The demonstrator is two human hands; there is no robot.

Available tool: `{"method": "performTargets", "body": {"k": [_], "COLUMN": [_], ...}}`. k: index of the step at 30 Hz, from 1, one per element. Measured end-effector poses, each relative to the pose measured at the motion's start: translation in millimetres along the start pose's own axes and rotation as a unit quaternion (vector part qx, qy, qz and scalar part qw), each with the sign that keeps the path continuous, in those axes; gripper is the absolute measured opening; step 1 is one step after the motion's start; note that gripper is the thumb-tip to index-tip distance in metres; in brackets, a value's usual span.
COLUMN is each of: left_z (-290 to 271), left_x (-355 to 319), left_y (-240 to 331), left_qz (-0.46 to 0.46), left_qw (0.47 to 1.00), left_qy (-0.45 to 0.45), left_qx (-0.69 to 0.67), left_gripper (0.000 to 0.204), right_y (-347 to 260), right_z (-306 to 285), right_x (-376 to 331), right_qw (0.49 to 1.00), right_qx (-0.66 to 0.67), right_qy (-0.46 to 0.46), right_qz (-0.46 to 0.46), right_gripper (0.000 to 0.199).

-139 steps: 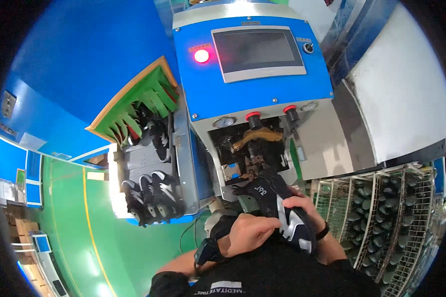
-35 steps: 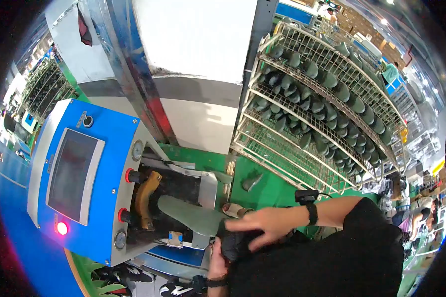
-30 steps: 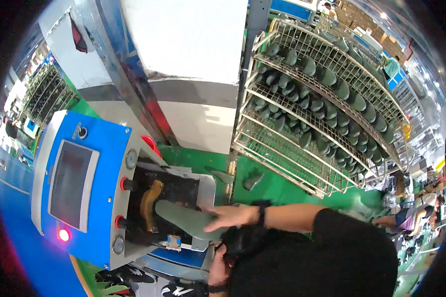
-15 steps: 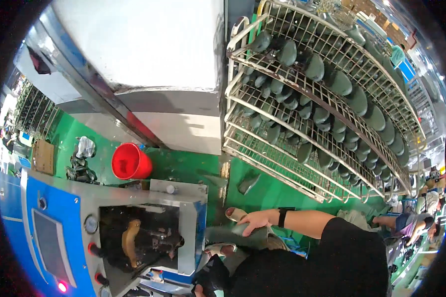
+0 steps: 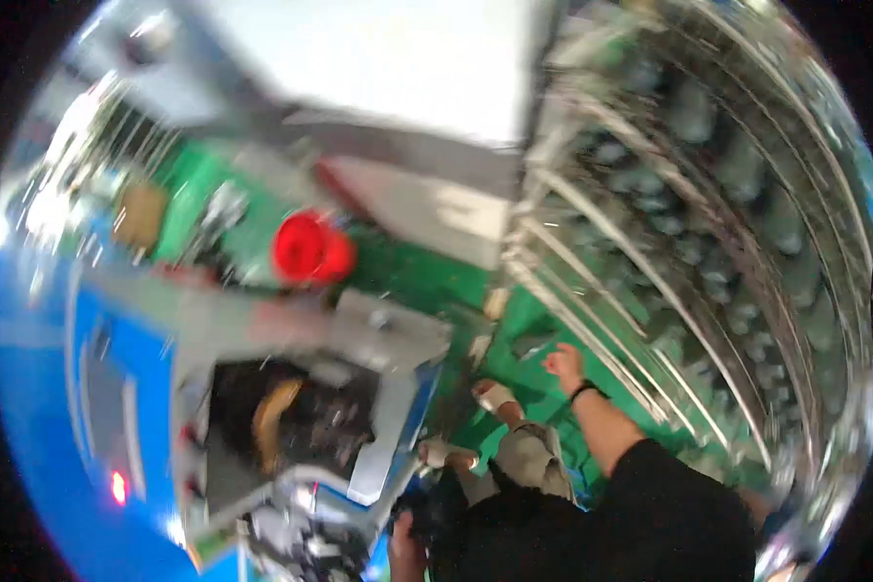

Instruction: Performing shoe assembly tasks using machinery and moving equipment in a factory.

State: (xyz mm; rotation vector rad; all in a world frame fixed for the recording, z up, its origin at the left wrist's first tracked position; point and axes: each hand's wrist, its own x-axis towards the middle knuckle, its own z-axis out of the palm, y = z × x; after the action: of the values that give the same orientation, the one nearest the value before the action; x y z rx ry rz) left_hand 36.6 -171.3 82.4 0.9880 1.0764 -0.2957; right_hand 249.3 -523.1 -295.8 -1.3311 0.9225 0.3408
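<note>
My right hand [image 5: 565, 365] reaches out past my feet, fingers blurred but seemingly a little apart, with nothing visible in it. Just beyond the fingertips a flat dark grey-green piece [image 5: 532, 344] lies on the green floor; I cannot make out its kind. My left hand [image 5: 405, 545] is low in the picture by a black shape, and its fingers are hidden. Left of it stands a blue and grey machine [image 5: 388, 335] whose dark open chamber holds a curved tan form [image 5: 274, 422].
On the right a tall wire rack [image 5: 640, 388] carries rows of grey-green, shoe-shaped pieces [image 5: 737, 175]. A red bucket [image 5: 306, 250] stands behind the machine, with a cardboard box [image 5: 138, 215] farther left. At the back is a large white panel [image 5: 388, 58].
My right hand has left its place near my legs and stretched forward and right, toward the piece on the floor. The view has swung and blurred, and the rack looks closer.
</note>
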Motion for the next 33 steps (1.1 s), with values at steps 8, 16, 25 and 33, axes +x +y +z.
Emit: {"method": "performTargets", "body": {"k": [8,16,25,33], "left_z": [-132,-325,-565,-528], "left_x": [-40,-176,-105,-75], "left_y": [-16,-128,-223,-164], "left_qz": [0.087,0.455,0.121,0.210], "left_qw": [0.986,0.820,0.809,0.498], "left_qy": [0.005,0.256,0.526,0.479], "left_qx": [-0.145,-0.232,0.234,0.691], "left_gripper": [0.030,0.030,0.027,0.047], "right_y": [-13,7,33,3], "right_z": [22,114,177,163], "right_x": [-68,-138,-203,-360], "right_qw": [0.959,0.758,0.716,0.634], "right_qx": [-0.188,-0.263,-0.551,-0.709], "right_qy": [-0.201,-0.556,-0.426,-0.292], "right_qz": [0.071,0.217,0.049,-0.101], "right_gripper": [0.026,0.012,0.059,0.033]}}
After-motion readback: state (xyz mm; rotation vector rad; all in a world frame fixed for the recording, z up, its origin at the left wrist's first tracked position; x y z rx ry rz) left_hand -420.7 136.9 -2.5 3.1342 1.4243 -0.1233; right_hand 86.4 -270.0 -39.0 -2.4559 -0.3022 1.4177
